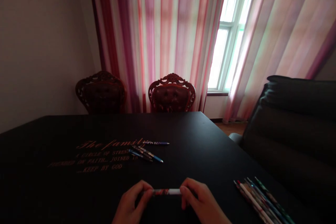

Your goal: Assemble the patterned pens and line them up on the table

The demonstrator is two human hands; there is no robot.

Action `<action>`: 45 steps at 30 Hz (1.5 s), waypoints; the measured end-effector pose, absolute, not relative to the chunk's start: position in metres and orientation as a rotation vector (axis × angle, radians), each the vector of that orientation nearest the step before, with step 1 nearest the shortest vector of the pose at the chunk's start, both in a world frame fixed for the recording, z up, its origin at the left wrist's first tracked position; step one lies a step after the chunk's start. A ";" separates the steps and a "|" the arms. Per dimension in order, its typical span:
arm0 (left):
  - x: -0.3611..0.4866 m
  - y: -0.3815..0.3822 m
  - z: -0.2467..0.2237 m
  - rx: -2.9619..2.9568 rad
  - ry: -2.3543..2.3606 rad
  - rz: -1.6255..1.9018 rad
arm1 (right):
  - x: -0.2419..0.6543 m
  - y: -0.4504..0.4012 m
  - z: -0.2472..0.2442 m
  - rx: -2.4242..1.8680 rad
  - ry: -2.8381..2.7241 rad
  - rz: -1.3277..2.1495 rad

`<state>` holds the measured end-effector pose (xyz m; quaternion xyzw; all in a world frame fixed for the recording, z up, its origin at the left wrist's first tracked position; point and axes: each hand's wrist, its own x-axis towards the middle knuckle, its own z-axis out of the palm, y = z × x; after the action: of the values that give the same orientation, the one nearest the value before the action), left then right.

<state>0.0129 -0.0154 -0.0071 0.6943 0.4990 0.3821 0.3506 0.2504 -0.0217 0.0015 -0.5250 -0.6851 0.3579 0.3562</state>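
Note:
A white pen with a red and dark pattern (167, 191) lies level between my two hands, low in the head view. My left hand (135, 201) pinches its left end between thumb and fingers. At the other end, my right hand (198, 197) pinches the white part the same way. Both tips of the pen are hidden by my fingers. Farther off on the table, a small heap of pens (145, 154) lies crossed, with a blue and white pen (156, 143) just behind it.
Several pens (262, 199) lie side by side at the right of the black table (183, 129), which bears printed lettering (105, 157). Beyond its far edge stand two carved chairs (172, 96) (102, 92). A black leather chair (294, 129) is close on the right.

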 end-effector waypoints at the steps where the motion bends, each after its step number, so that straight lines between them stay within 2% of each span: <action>1: 0.013 -0.016 -0.006 1.801 1.285 0.986 | 0.250 -0.023 0.003 -1.353 -1.749 0.933; 20: 0.016 -0.016 -0.006 1.810 1.272 0.994 | 0.251 -0.024 -0.001 -1.320 -1.651 1.121; 28: 0.016 -0.014 -0.006 1.742 1.302 0.932 | 0.258 -0.018 -0.002 -1.322 -1.637 1.005; 34: 0.017 -0.014 -0.007 1.727 1.312 0.938 | 0.253 -0.019 -0.006 -1.299 -1.608 1.212; 45: 0.005 -0.004 -0.004 1.746 1.455 1.018 | 0.279 -0.007 0.001 -1.273 -1.496 1.018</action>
<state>0.0050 -0.0040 -0.0039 0.6642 0.5537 0.3872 0.3199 0.2788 -0.0074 0.0015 -0.5143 -0.6046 0.4113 0.4480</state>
